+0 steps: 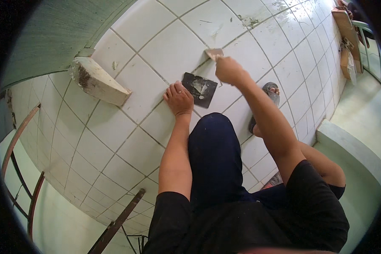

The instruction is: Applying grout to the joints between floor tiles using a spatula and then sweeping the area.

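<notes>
On the white tiled floor [161,38], my right hand [231,71] is closed around the handle of a putty knife [214,53]. Its wide pale blade meets the floor close to a grout line. My left hand [180,98] lies palm down on the tiles, fingers slightly bent and apart. Its thumb side is against the left edge of a square black plate [204,100]; the thumb itself is hidden. A smear of whitish grout or paste [201,87] sits on the plate.
A whitish block [99,82] stands left beside a green panel [59,34]. Brown metal legs [118,222] rise at the lower left. My sandalled foot [271,95] is right of the plate. Debris [249,21] dots the far tiles. A wooden piece [347,38] stands far right.
</notes>
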`<state>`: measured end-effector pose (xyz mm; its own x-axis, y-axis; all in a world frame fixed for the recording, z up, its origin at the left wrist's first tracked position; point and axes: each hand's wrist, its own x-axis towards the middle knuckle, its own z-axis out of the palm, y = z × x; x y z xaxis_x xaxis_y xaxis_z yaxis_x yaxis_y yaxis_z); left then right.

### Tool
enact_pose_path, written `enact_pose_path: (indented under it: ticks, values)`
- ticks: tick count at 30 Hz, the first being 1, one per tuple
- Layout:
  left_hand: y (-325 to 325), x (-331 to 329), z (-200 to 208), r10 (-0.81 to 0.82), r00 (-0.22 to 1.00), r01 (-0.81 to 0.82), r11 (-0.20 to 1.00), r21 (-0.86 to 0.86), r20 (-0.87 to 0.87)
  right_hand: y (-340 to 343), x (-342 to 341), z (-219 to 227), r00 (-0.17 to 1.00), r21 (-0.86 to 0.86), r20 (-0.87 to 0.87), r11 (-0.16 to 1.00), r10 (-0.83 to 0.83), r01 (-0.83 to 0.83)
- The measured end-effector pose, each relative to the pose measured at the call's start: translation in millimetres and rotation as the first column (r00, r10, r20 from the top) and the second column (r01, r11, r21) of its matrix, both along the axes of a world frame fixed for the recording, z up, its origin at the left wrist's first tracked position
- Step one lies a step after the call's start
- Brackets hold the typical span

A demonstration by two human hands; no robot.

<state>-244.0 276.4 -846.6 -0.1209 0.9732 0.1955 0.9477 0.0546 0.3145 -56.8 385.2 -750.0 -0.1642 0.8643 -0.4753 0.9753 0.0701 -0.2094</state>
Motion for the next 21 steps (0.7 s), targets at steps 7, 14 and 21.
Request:
enact_pose_path:
  ticks: [7, 14, 21]
  values:
    - [9.0, 45.5, 0.6, -0.054, 0.996, 0.055, 0.998, -0.026, 0.065, 112.4, 60.8, 23.2, 0.918, -0.250, 0.136, 0.884, -0.372, 0.395]
    - [-6.4, -16.4, -0.8, 0.004, 0.998, -0.007, 0.999, -0.052, -0.058, 20.9, -27.9, 36.3, 0.984, -0.327, -0.019, 0.931, -0.178, 0.162]
    - [17.9, 60.2, 7.4, -0.069, 0.994, 0.071, 0.997, -0.012, 0.087, 173.9, 131.6, 4.4, 0.978, -0.192, 0.185, 0.972, -0.100, 0.136]
